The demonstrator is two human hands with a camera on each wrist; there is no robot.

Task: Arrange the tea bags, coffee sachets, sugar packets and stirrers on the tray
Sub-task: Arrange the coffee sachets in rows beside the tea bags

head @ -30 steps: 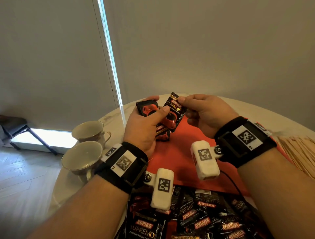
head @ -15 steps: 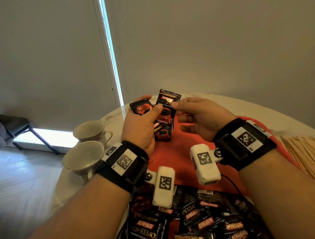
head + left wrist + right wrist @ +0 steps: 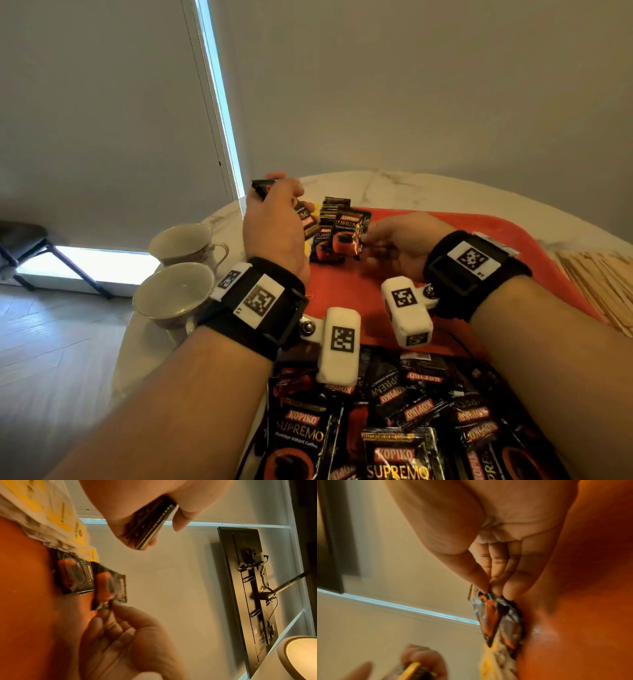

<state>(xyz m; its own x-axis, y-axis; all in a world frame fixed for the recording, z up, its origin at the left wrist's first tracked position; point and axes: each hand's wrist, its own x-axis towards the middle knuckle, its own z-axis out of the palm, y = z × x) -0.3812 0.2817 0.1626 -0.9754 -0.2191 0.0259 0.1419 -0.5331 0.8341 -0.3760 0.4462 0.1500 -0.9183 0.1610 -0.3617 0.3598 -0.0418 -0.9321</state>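
Both hands have dropped from mid-air to the red tray [image 3: 479, 240]. The right hand [image 3: 397, 243], which a second ago held one coffee sachet [image 3: 349, 231] up beside the left hand's stack, now pinches its lower edge and sets it on the row of sachets at the tray's far left corner, just beside the yellow tea bags [image 3: 68, 524]. The left hand [image 3: 274, 226] grips the remaining stack [image 3: 150, 524] above that corner. One more sachet is nearly placed; many lie loose on the worktop nearer than the tray.
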